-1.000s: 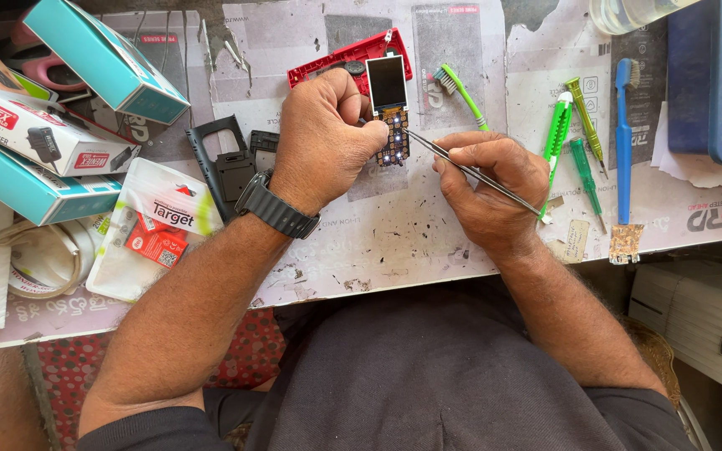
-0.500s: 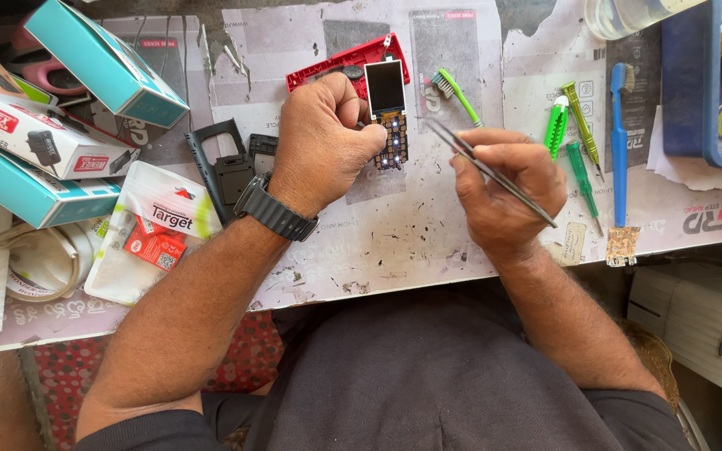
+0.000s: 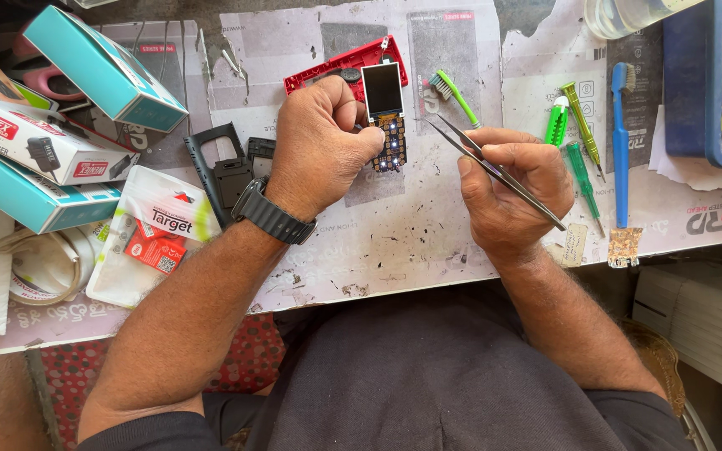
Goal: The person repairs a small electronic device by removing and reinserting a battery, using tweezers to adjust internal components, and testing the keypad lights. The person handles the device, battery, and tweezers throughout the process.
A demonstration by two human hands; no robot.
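My left hand [image 3: 323, 146], with a black wristwatch [image 3: 271, 215] on it, presses on the left side of a small phone circuit board [image 3: 388, 125] that has a dark screen and lit keypad contacts. It lies flat on the paper-covered table [image 3: 394, 242]. My right hand [image 3: 507, 188] grips metal tweezers [image 3: 495, 167]; their tips hover just right of the board, not touching it. A red phone shell [image 3: 340, 67] lies behind the board.
Teal and white boxes [image 3: 68, 108] and a white pouch [image 3: 156, 225] crowd the left. Black phone frame parts [image 3: 223, 171] lie by my left wrist. Green brush [image 3: 455, 92], green screwdrivers [image 3: 578, 138], blue toothbrush [image 3: 620, 134] and blue tray [image 3: 704, 83] sit right.
My right hand has drawn the tweezers back to the right, lifting their tips off the circuit board. My left hand stays on the board.
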